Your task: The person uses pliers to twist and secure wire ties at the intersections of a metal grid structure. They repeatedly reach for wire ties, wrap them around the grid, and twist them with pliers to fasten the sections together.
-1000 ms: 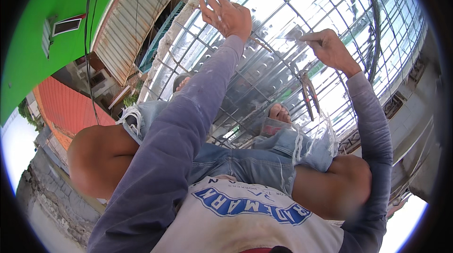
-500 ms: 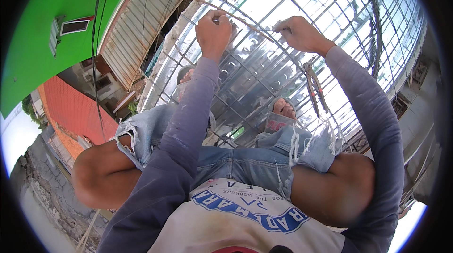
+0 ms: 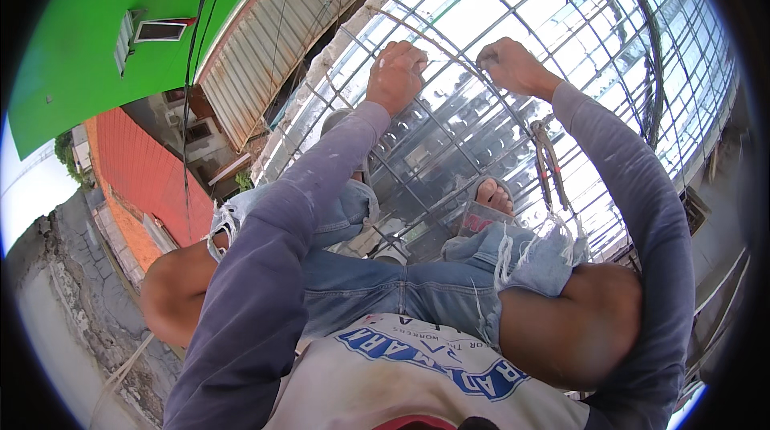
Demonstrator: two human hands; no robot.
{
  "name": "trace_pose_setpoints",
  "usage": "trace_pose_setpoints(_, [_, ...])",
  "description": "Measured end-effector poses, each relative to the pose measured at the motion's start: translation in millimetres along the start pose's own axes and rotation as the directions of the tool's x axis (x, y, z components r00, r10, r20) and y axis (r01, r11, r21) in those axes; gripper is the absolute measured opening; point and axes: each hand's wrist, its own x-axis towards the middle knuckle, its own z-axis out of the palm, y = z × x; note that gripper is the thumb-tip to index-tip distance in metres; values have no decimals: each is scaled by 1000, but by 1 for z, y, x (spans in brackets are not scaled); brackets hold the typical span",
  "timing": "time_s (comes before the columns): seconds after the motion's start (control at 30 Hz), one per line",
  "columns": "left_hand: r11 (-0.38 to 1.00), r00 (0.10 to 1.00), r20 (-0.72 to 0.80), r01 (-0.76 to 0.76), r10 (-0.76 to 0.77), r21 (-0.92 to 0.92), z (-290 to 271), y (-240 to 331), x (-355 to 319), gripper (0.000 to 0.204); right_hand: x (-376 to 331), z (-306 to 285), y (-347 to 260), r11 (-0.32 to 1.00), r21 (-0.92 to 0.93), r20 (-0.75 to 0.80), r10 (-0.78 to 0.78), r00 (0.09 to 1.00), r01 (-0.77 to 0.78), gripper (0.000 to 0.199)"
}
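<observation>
Steel mesh (image 3: 513, 9) lies beneath the left hand (image 3: 396, 75) and right hand (image 3: 515, 67), reaching a concrete ledge (image 3: 322, 65) on the left; its bars slant both ways, long axis unclear. Both hands are curled, a gap between; grip, I cannot tell. Pliers (image 3: 541, 143) point handles bodyward
</observation>
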Motion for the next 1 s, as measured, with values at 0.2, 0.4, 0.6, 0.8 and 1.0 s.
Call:
trace_pose_setpoints(0.2, [917, 978, 80, -209, 194, 340, -1, 6, 5, 26, 6, 1, 6, 997, -32, -36, -67, 997, 66, 28])
trace_pose_setpoints(0.4, [951, 906, 410, -27, -107, 308, -9, 6, 31, 43, 10, -2, 8, 973, -128, -51, -200, 978, 193, 24])
trace_pose_setpoints(0.6, [956, 739, 672, -166, -42, 242, -41, 33, 77, 32, 5, -11, -16, 954, -263, -66, -169, 983, 146, 26])
trace_pose_setpoints(0.8, [913, 558, 830, -331, -16, 240, -55, 72, 122, 31, 13, -9, -40, 999, -32, -30, -30, 999, 29, 26])
trace_pose_setpoints(1.0, [818, 380, 908, -570, 176, 80, -57, 67, 140, 27, 5, -2, -20, 998, 46, -64, -49, 997, 52, 35])
